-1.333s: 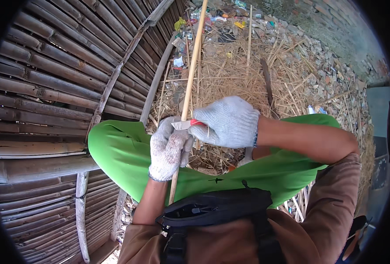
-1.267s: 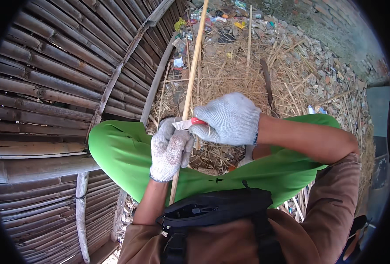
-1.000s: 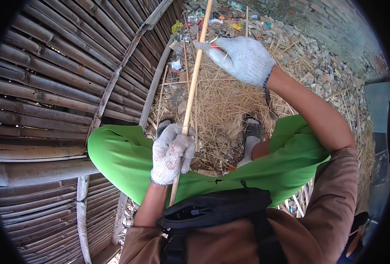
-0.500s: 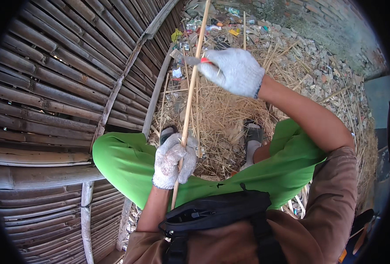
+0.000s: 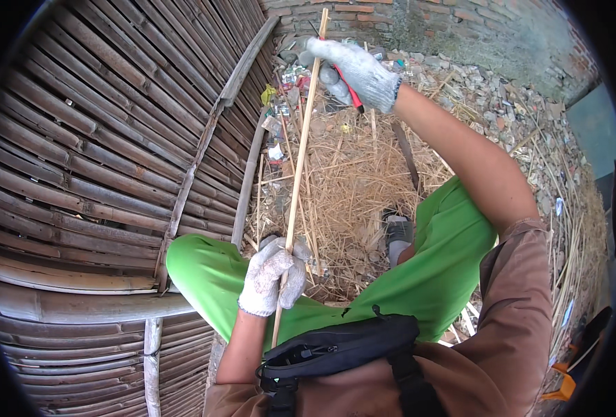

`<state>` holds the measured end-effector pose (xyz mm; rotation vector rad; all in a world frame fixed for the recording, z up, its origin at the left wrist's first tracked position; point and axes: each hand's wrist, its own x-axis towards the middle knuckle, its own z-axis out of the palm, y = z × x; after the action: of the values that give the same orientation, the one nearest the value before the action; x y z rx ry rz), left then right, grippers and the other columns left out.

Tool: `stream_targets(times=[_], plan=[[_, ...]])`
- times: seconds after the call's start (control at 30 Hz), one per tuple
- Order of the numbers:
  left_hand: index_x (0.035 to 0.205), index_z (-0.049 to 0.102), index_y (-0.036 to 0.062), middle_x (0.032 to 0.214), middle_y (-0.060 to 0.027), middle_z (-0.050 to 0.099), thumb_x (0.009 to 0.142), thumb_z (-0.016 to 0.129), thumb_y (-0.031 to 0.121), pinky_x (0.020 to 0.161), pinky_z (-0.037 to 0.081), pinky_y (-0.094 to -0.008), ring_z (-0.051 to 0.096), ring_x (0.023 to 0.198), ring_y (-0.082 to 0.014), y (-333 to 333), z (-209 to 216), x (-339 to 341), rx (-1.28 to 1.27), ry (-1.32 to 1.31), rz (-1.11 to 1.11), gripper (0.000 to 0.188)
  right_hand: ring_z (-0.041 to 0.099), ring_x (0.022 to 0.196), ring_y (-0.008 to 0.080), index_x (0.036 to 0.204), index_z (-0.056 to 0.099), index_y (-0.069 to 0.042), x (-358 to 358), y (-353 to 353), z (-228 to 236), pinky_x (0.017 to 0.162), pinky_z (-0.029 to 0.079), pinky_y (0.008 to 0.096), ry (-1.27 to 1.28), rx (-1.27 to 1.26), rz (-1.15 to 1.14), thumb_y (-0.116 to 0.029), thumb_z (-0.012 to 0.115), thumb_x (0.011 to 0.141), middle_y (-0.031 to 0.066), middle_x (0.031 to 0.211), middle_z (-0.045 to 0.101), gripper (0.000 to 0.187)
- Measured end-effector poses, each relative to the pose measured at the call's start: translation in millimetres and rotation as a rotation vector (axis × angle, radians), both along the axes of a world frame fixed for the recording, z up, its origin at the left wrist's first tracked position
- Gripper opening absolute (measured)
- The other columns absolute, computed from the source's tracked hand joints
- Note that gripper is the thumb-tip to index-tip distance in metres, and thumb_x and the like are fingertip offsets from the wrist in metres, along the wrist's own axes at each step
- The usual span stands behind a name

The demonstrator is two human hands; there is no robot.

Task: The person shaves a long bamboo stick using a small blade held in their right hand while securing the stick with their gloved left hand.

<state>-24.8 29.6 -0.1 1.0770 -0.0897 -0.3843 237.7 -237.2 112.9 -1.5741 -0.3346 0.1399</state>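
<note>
My left hand [image 5: 274, 274], in a white knit glove, is closed around a long pale bamboo strip [image 5: 301, 163] above my lap. The strip slants upward from the black waist bag to its far end near the brick wall. Near that far end my right hand [image 5: 358, 71], gloved the same way, is closed on a knife with a red and black handle [image 5: 350, 92]. A thin dark edge by the fingers looks like its blade, mostly hidden. The fingers of this hand lie against or just over the strip.
A bamboo slat wall [image 5: 99, 139] rises close on my left. Dry shavings [image 5: 349, 174] and rubble cover the ground between my feet, and a brick wall [image 5: 447, 31] closes off the far side. The black waist bag [image 5: 342, 344] lies across my lap.
My right hand has moved away from me with the knife, up along the bamboo strip toward its far end. My left hand keeps its grip. The view has shifted, showing more brick wall.
</note>
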Motion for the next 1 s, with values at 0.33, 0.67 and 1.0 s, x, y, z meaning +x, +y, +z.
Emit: stream_targets(times=[0.33, 0.67, 1.0], plan=[[0.126, 0.062, -0.0035, 0.073, -0.0094, 0.063, 0.111, 0.058, 0.029, 0.051, 0.050, -0.0303, 0.060, 0.053, -0.0179, -25.1, 67.0, 79.7, 0.325, -0.132, 0.063, 0.036, 0.052, 0.052, 0.0096, 0.094, 0.066, -0.005, 12.7, 24.6, 5.3, 0.047, 0.042, 0.0299, -0.046, -0.117, 0.094, -0.051, 0.070, 0.101, -0.0001, 0.066, 0.056, 0.046], [0.137, 0.055, -0.0038, 0.080, -0.0080, 0.065, 0.115, 0.051, 0.024, 0.052, 0.050, -0.0263, 0.059, 0.055, -0.0126, -58.4, 18.4, 89.8, 0.234, -0.020, 0.019, 0.036, 0.053, 0.048, 0.0118, 0.094, 0.063, -0.005, 29.9, -9.1, -18.7, 0.046, 0.046, 0.0316, -0.035, -0.323, -0.069, -0.059, 0.065, 0.102, 0.0006, 0.063, 0.055, 0.055], [0.147, 0.052, -0.0021, 0.088, -0.0070, 0.068, 0.115, 0.052, 0.021, 0.048, 0.045, -0.0228, 0.059, 0.057, -0.0092, -71.4, 12.3, 86.9, 0.235, 0.072, -0.033, 0.040, 0.057, 0.050, 0.0105, 0.100, 0.064, -0.005, 51.6, -50.2, -35.5, 0.047, 0.050, 0.0284, -0.024, -0.400, -0.263, -0.056, 0.067, 0.102, 0.0009, 0.067, 0.058, 0.052]])
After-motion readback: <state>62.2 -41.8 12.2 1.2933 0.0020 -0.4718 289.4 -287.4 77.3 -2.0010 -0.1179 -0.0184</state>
